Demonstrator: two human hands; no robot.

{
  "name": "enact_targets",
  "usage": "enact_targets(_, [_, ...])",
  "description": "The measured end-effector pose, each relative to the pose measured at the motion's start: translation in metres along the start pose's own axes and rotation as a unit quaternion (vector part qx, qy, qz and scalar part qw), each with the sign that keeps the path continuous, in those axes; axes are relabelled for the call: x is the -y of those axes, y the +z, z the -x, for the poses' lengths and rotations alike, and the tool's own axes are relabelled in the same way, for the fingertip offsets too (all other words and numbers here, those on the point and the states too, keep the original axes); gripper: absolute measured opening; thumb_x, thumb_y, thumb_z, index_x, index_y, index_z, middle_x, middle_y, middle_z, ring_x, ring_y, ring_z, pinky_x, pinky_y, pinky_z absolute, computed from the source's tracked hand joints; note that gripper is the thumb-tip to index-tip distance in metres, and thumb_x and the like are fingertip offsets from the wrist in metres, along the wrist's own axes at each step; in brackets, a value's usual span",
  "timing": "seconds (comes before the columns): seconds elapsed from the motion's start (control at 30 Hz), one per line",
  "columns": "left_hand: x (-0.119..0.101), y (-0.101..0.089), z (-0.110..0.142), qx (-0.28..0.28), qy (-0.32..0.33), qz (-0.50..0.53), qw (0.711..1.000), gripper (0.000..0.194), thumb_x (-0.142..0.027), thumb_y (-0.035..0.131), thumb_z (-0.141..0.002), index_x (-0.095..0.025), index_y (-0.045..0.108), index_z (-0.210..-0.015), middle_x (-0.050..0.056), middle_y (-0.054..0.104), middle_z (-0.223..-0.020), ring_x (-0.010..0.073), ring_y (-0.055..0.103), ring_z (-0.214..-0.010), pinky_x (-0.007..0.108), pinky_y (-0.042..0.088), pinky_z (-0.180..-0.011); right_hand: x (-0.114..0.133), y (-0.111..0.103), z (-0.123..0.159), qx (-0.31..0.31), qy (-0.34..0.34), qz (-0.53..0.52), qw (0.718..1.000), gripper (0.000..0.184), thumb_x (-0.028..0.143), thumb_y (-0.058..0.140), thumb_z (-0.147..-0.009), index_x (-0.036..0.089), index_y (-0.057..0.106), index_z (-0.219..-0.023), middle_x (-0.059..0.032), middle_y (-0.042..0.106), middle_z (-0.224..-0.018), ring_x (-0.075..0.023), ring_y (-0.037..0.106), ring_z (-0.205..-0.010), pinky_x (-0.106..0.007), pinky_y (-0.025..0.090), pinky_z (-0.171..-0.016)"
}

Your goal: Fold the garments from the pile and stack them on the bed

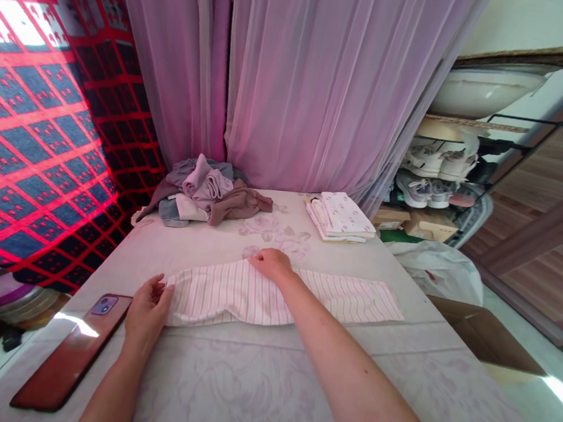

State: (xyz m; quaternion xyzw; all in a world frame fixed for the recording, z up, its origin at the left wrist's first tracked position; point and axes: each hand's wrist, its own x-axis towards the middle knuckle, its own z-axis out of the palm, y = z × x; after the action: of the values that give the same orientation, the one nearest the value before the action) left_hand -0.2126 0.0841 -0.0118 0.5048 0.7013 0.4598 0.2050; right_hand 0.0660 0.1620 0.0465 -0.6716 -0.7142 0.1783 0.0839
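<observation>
Striped pants (232,296) in white and pink lie lengthwise across the table, folded into a long strip with a few wrinkles. My right hand (272,264) pinches their far edge near the middle, its forearm crossing over the cloth. At the left end of the strip is my left hand (148,304), its fingers loosely bent and apart, with the thumb touching the edge of the cloth. A phone (73,350) in a reddish case lies just left of that hand.
Crumpled clothes (203,193) are heaped at the far left of the table (222,393). A stack of folded cloths (344,217) sits at the far right. Behind hangs a purple curtain (295,78). Right of the table stand a shoe rack (437,167) and an open cardboard box (480,332).
</observation>
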Motion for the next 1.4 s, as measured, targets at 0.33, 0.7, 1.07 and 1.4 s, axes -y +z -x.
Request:
enact_targets(0.33, [-0.013,0.0,0.006,0.017,-0.019,0.002,1.0,0.053,-0.051,0.052,-0.074,-0.02,0.058,-0.116,0.0,0.068,-0.08,0.0151,0.062,-0.068,0.026,0.047,-0.065,-0.003,0.022,-0.013,-0.084,0.003,0.027,0.996,0.031,0.039,0.044,-0.09,0.023,0.069,-0.1,-0.0058,0.069,-0.104,-0.0193,0.058,-0.098,-0.027,0.038,-0.08])
enact_targets(0.7, [-0.012,-0.003,0.005,0.089,0.045,-0.051,0.994,0.059,-0.049,0.054,-0.074,-0.022,0.055,-0.126,0.0,0.067,-0.08,0.0161,0.06,-0.068,0.027,0.045,-0.061,-0.042,0.011,0.016,-0.077,-0.013,0.067,0.995,0.03,0.042,0.049,-0.088,0.024,0.067,-0.103,-0.0047,0.07,-0.097,-0.0208,0.057,-0.1,-0.03,0.034,-0.084])
enact_targets(1.07, [-0.01,0.002,0.002,0.02,0.028,-0.049,0.998,0.056,-0.051,0.058,-0.075,-0.025,0.057,-0.125,0.005,0.069,-0.097,0.0182,0.064,-0.078,0.029,0.049,-0.066,-0.056,0.011,0.024,-0.133,0.006,0.118,0.984,0.023,0.035,0.05,-0.089,0.024,0.068,-0.098,-0.0045,0.071,-0.095,-0.021,0.057,-0.1,-0.031,0.035,-0.082])
enact_targets(1.4, [-0.033,-0.003,0.011,0.03,0.337,-0.135,0.931,0.022,-0.036,0.056,-0.083,-0.024,0.067,-0.099,0.006,0.067,-0.107,0.0223,0.059,-0.103,0.041,0.044,-0.094,-0.057,0.005,0.013,-0.115,0.037,0.095,0.988,0.029,0.039,0.043,-0.093,0.025,0.064,-0.107,-0.0042,0.068,-0.108,-0.0188,0.062,-0.093,-0.027,0.04,-0.074])
